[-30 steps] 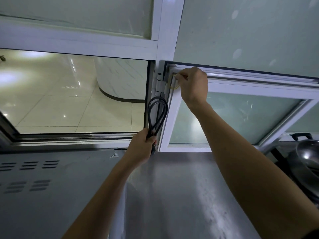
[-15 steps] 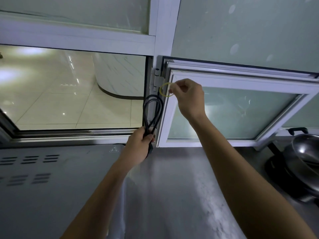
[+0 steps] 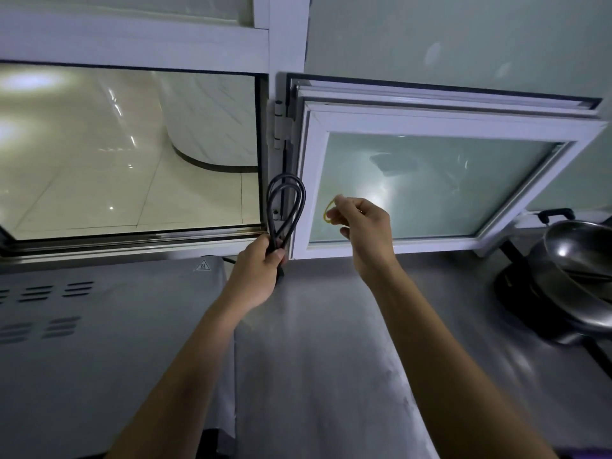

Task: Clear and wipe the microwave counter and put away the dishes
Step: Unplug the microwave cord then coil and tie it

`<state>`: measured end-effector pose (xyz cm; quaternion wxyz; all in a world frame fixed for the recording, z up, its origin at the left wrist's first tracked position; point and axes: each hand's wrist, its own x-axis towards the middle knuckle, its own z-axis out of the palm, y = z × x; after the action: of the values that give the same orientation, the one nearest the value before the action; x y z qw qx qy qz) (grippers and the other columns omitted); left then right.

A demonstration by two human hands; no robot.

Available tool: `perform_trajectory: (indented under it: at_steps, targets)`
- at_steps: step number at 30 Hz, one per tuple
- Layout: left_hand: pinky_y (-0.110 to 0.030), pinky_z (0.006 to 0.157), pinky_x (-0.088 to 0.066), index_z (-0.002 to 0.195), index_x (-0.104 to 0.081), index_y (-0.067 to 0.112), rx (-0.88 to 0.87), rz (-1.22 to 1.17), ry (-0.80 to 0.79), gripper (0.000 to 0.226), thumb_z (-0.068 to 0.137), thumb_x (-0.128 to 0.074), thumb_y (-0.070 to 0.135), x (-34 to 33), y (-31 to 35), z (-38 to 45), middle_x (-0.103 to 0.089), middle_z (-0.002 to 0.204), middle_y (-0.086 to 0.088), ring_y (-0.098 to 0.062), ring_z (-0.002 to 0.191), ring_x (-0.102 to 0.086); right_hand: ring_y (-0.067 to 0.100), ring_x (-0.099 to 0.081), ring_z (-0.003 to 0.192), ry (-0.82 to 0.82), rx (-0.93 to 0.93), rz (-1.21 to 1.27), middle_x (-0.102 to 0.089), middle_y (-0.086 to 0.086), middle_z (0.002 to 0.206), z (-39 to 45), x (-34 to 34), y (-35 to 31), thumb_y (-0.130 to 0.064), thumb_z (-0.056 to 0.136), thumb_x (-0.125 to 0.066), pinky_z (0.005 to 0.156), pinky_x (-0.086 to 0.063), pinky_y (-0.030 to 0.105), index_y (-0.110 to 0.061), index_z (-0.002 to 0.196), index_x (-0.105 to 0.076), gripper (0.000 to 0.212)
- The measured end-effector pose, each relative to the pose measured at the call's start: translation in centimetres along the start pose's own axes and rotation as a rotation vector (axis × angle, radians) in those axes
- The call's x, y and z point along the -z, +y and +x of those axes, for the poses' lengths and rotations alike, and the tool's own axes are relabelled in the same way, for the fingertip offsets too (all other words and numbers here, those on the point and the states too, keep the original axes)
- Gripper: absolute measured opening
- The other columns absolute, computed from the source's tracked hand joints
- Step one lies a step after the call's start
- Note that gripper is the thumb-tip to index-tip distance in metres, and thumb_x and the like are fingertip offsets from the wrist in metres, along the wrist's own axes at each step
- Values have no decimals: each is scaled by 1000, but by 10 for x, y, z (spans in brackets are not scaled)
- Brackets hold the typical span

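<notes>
The left hand (image 3: 261, 266) was clenched around a looped black power cord (image 3: 285, 207), its loops standing upright above the steel counter (image 3: 331, 359). At three o'clock of it, close by, the right hand (image 3: 361, 226) pinched a yellow rubber band (image 3: 329, 211) before the hinged window (image 3: 430, 180). A wok (image 3: 576, 260) sat far right, the microwave top (image 3: 99, 326) at left.

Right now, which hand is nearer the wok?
Right. The right hand hangs left of the wok pinching a rubber band; the left hand is farther left, gripping the cord.
</notes>
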<state>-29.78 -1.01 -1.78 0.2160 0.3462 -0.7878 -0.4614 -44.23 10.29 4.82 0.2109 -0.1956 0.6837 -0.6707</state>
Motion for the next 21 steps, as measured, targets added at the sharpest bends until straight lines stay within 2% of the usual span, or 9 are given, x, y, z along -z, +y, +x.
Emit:
perform_trajectory:
  at_steps: [2, 4, 8, 12, 14, 17, 21]
  targets:
    - [-33, 68, -48, 85, -59, 20, 19, -23, -21, 18, 102, -51, 18, -4, -1, -1, -64, 80, 5, -20, 75, -62, 9, -68, 76, 6, -36, 33, -75, 1, 82, -2, 3, 5, -32, 94, -65, 74, -44, 30, -19, 76, -65, 22]
    - [-37, 67, -50, 87, -59, 20, 27, -43, -34, 18, 102, -50, 17, -6, -3, -2, -66, 82, 1, -23, 74, -62, 10, -67, 76, 9, -57, 64, -75, 2, 82, -3, 5, 8, -32, 95, -64, 75, -45, 30, -18, 75, -64, 24]
    - [-29, 61, -46, 86, -59, 22, 19, -22, -38, 19, 102, -50, 17, -10, -7, -1, -65, 80, 5, -15, 70, -59, 8, -68, 78, 13, -67, 122, -75, 3, 85, -5, 6, 12, -25, 94, -66, 77, -44, 28, -13, 85, -64, 15]
    - [-9, 52, -41, 87, -60, 21, 12, -20, -26, 18, 101, -52, 15, -13, -9, -1, -64, 79, 8, 3, 64, -58, 11, -68, 83, 36, -53, 198, -76, 7, 93, -6, 6, 12, -13, 89, -70, 76, -44, 26, -11, 91, -64, 7]
    - [-7, 52, -41, 84, -59, 25, 14, -36, -21, 21, 101, -52, 15, -13, -9, -1, -64, 78, 10, 1, 64, -59, 13, -70, 85, 34, -45, 219, -76, 6, 94, -7, 5, 12, -11, 88, -70, 78, -44, 27, -12, 89, -63, 7]
    - [-12, 55, -41, 81, -58, 30, 21, -23, -23, 24, 101, -53, 17, -13, -10, 0, -64, 77, 12, -4, 69, -59, 20, -73, 94, 31, -40, 263, -77, 9, 98, -8, 5, 14, -10, 92, -65, 81, -44, 30, -13, 86, -58, 9]
    - [-32, 68, -49, 83, -58, 28, 36, -32, -38, 21, 101, -53, 18, -13, -13, 0, -67, 83, 4, -18, 77, -62, 23, -74, 91, 16, -50, 309, -77, 10, 95, -9, 4, 16, -16, 97, -61, 78, -45, 30, -13, 88, -59, 10]
